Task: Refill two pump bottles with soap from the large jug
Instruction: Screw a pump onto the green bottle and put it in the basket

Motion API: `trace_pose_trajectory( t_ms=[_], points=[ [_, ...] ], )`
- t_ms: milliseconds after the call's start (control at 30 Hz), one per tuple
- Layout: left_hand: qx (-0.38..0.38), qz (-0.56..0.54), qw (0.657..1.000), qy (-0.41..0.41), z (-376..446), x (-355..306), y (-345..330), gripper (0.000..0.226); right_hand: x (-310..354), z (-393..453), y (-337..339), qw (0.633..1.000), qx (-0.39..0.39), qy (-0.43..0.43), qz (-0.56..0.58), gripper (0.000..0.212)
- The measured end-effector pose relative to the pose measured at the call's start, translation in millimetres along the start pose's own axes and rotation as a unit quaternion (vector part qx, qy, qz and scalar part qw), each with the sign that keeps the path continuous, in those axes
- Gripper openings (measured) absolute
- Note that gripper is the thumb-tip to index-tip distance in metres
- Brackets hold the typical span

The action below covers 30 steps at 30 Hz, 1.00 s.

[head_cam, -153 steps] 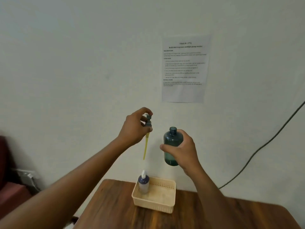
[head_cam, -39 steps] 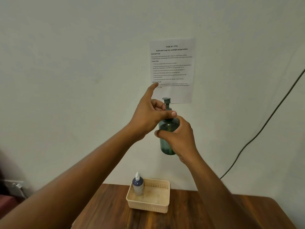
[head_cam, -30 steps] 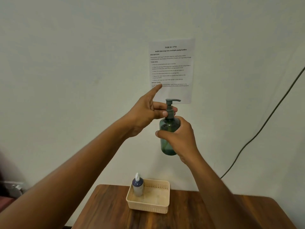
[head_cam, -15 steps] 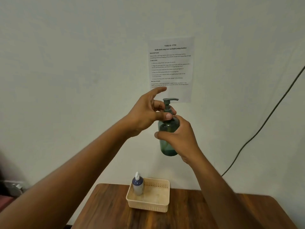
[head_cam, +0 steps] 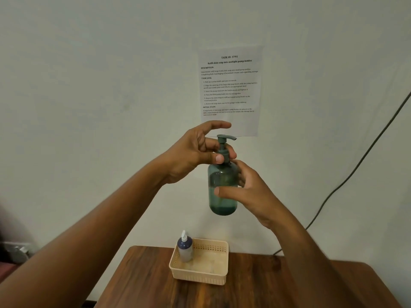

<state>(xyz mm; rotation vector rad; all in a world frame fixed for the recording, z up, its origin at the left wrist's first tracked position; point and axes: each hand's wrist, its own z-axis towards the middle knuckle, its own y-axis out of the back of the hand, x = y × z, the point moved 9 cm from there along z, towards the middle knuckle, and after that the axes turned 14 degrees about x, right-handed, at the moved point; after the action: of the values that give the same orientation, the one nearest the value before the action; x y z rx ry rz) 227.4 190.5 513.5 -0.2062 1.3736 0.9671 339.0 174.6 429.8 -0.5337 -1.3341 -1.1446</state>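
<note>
1. The collar of the pump head point(head_cam: 223, 150) is pinched between thumb and middle finger of the left hand point(head_cam: 195, 152), presumably for screwing; the index finger is extended above the nozzle.
2. The green pump bottle point(head_cam: 222, 187) is gripped by the right hand point(head_cam: 246, 192), thumb across the front, fingers curled behind, and kept upright in mid-air.
3. Both forearms are raised over the wooden table point(head_cam: 144, 285).
4. A small white-capped bottle point(head_cam: 184, 247) is seen standing in the beige basket point(head_cam: 200, 278).
</note>
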Motion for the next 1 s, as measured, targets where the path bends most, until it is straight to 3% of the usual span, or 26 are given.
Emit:
trace_pose_trajectory(
  t_ms=[200,400,500,1000],
  points=[
    [0.008,0.02,0.999,0.025,-1.2,14.4,2.8,0.074,-10.9,5.2,7.2,1.0,-0.007,-0.016,-0.013,0.058],
    [-0.146,0.096,0.983,0.057,-27.9,55.6,33.6,0.075,-36.1,12.7,2.1,0.996,-0.056,-0.03,-0.062,0.065],
    [-0.181,0.169,0.963,0.104,-43.3,95.7,38.4,0.076,-54.6,20.9,0.1,0.993,-0.069,-0.044,-0.087,0.066],
    [-0.165,0.264,0.926,0.212,-76.5,260.8,49.7,0.071,-184.0,84.8,-34.5,0.98,-0.067,-0.124,-0.142,0.069]
  ],
)
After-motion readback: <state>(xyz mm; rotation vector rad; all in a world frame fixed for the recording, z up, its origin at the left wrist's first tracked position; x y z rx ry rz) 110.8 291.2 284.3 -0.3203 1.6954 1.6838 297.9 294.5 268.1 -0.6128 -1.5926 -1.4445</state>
